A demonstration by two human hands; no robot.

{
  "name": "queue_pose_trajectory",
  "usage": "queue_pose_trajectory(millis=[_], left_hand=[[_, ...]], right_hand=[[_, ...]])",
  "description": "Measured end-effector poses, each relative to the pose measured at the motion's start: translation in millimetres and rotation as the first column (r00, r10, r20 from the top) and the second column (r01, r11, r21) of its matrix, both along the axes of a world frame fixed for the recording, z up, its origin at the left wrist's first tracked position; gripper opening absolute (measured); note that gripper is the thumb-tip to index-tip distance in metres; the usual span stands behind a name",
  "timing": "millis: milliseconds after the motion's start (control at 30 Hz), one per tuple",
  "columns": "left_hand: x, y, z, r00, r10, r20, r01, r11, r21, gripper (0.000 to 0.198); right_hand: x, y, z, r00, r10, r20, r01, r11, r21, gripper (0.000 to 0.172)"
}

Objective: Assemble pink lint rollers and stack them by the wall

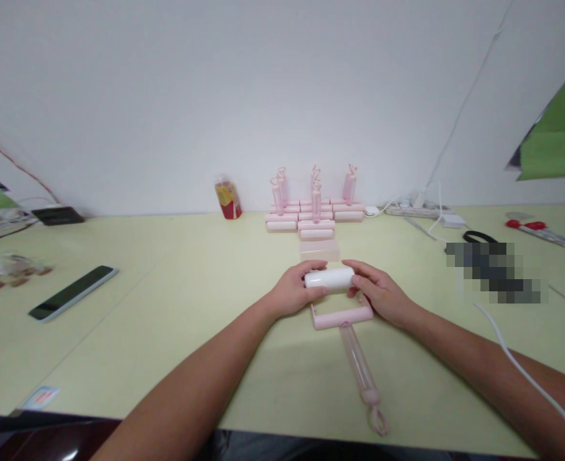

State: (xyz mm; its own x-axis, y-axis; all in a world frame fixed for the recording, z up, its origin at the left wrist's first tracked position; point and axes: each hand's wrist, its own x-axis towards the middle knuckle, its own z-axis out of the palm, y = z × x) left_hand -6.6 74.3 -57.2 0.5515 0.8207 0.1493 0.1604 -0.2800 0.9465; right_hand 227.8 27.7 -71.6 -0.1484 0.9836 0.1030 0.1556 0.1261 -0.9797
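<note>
Between my hands is a white lint roller refill (329, 278), a smooth cylinder lying crosswise. My left hand (300, 288) grips its left end, thumb in front and fingers behind. At the right end, my right hand (376, 288) has its fingers closed on the roll. Just below the roll lies a pink lint roller frame (344, 318), with a clear pink handle (358, 362) pointing toward me and ending in a loop. Behind the roll, a translucent pink cover (319, 250) rests on the table.
Several pink lint rollers (316, 229) stand grouped by the wall. A red and yellow bottle (227, 197) is left of them. A phone (73, 293) lies far left; red-handled scissors (544, 234), a power strip (419, 208) and a white cable (517, 362) are on the right.
</note>
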Motion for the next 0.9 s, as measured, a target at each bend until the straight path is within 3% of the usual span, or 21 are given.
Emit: queue_pose_trajectory(millis=[100,233,900], left_hand=[[4,3,-4.1,0.987,0.071,0.144,-0.063,0.996,-0.059,0.065],[6,9,-7.5,0.949,0.144,0.279,-0.114,0.986,-0.123,0.057],[7,7,0.9,0.945,0.225,0.237,-0.200,0.972,-0.124,0.060]], right_hand=[[1,2,-1.3,0.999,-0.047,0.010,0.047,0.997,-0.053,0.053],[2,4,-2.8,0.998,-0.033,-0.047,0.027,0.992,-0.123,0.054],[4,7,2.6,0.985,0.076,-0.158,-0.100,0.983,-0.156,0.048]])
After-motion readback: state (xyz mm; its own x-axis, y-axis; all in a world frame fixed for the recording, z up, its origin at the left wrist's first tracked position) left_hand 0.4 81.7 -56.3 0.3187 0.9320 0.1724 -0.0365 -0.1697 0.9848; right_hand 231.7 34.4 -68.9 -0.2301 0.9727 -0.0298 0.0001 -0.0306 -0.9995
